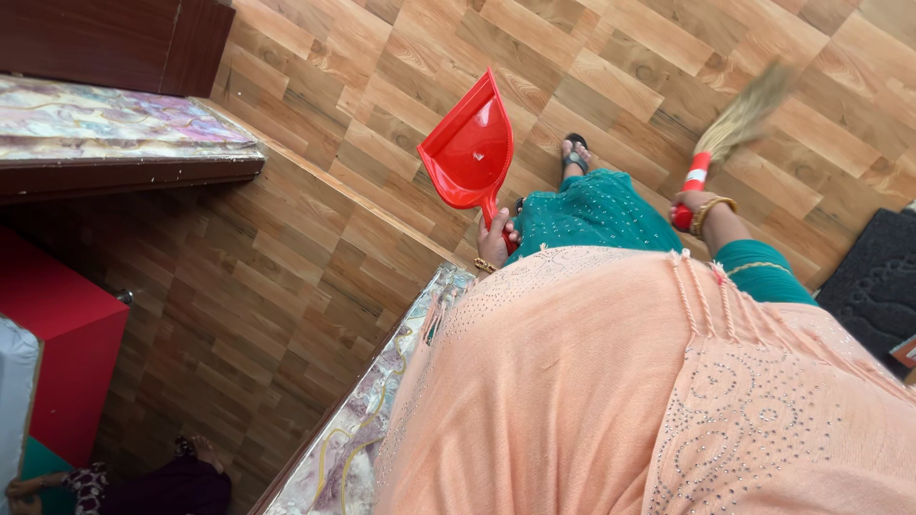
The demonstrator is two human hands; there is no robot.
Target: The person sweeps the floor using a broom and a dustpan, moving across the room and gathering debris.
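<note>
The dustpan [469, 145] sits at picture centre, held up over the plank floor [630, 67] by the left hand [494, 240], which grips its handle at six o'clock. The right hand [689, 210] lies at three o'clock of the left — a broom [739, 119] runs from it toward one o'clock. A sandalled foot [574, 153] stands between the two hands, on the floor. A mat [878, 277] lies at the right edge — a stone ledge [105, 124] at ten o'clock.
</note>
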